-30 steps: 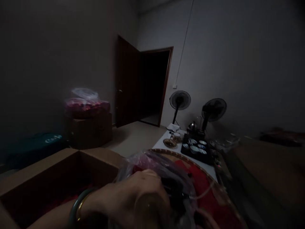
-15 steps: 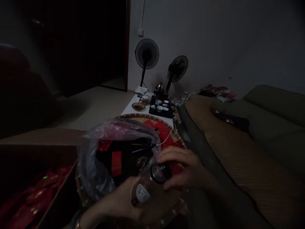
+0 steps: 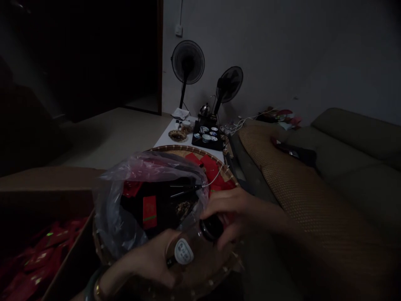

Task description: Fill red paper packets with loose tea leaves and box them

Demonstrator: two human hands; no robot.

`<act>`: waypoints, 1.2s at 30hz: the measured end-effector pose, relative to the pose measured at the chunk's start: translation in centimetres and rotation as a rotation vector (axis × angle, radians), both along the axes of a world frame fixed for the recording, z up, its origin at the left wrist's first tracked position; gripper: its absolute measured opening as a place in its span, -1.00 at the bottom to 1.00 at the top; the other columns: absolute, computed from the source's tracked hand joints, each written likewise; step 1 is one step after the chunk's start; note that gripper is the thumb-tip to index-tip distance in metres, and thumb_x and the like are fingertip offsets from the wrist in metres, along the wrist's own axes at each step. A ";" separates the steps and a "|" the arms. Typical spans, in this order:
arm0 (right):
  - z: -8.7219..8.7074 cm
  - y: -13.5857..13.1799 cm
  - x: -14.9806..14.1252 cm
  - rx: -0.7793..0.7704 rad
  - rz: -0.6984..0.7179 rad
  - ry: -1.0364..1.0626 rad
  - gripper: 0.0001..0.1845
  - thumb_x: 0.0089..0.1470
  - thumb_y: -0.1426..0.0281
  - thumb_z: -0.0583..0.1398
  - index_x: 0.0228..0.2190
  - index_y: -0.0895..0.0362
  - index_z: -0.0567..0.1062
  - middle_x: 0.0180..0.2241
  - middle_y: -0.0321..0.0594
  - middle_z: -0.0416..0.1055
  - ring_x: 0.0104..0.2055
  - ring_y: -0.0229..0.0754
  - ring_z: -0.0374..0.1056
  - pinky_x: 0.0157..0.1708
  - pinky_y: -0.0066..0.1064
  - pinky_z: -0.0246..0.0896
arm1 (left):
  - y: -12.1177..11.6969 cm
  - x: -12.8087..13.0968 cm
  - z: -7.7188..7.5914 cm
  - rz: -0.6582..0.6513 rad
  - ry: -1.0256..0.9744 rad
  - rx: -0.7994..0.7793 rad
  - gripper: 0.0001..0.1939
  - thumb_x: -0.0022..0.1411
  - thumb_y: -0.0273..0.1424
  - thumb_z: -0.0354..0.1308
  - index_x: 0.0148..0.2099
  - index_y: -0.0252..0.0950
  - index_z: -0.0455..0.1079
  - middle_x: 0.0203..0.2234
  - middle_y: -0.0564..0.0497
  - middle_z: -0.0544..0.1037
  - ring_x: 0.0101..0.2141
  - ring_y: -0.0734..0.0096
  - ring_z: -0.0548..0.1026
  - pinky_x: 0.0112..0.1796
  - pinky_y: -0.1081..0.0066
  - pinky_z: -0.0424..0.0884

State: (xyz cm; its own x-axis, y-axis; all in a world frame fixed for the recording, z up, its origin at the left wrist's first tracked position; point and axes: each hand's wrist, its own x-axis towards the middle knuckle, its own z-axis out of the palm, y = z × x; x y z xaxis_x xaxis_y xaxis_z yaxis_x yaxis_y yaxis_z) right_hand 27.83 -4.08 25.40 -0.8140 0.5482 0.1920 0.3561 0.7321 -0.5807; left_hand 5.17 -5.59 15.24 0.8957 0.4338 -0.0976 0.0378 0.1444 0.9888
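My left hand (image 3: 156, 259) is wrapped round a clear jar (image 3: 196, 228) with a round white label, tilted with its mouth towards the right. My right hand (image 3: 233, 209) grips a black lid (image 3: 211, 228) at the jar's mouth; whether it is screwed tight I cannot tell. Both hands are over a round woven basket (image 3: 175, 148). In the basket lies a clear plastic bag (image 3: 109, 217) with its mouth spread, around dark contents, a red packet (image 3: 149, 211) and slim tongs or sticks (image 3: 184, 190). More red packets (image 3: 211, 167) lie at the basket's far right.
A cardboard box (image 3: 70, 251) full of shiny red packets (image 3: 46, 251) stands at the left. Beyond the basket, a white table (image 3: 164, 136) bears a black tray (image 3: 200, 144) with cups. Two fans (image 3: 188, 62) stand behind it. A sofa (image 3: 351, 150) with a woven mat runs along the right.
My right hand has brought the black lid over the jar's mouth, which showed more openly before. The camera view has shifted slightly, so the scene sits a little further left and up.
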 end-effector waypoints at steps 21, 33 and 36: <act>-5.8 0.0 -0.2 0.738 -0.158 -0.047 -0.31 0.23 0.07 -0.33 -0.40 0.19 0.42 -0.55 -0.19 0.32 -0.50 -0.21 0.24 -0.48 -0.38 0.10 | -0.1 1.0 0.3 0.135 0.090 0.129 -0.50 -0.21 -0.56 0.13 -0.10 -0.35 0.41 -0.30 0.07 0.53 -0.24 0.29 0.43 -0.17 0.38 0.37; -6.2 3.4 1.0 0.030 -0.491 0.194 -0.14 -0.06 -0.20 0.00 0.07 0.18 0.22 -0.10 -0.02 0.39 -0.07 -0.06 0.34 -0.14 -0.30 0.26 | 3.6 4.2 -2.2 0.535 0.107 0.315 -0.64 -0.13 -0.53 0.16 -0.18 -0.38 0.34 -0.31 -0.04 0.54 -0.29 0.30 0.47 -0.25 0.41 0.38; -8.2 4.6 0.6 -0.338 -0.536 0.314 -0.09 -0.27 -0.08 0.27 0.02 0.20 0.26 -0.14 -0.03 0.41 -0.14 -0.07 0.38 -0.20 -0.30 0.31 | 6.2 5.9 -2.5 0.540 0.004 0.269 -0.55 -0.14 -0.51 0.21 -0.11 -0.42 0.31 -0.20 -0.13 0.52 -0.18 0.24 0.47 -0.14 0.33 0.37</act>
State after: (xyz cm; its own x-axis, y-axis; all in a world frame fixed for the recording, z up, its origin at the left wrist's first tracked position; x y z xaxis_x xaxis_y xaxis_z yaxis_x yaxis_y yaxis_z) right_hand 28.48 0.50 17.19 -0.3494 0.9290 0.1224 0.3952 0.2645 -0.8797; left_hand 11.06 0.65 12.70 0.5416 0.8372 0.0760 0.0320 -0.1109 0.9933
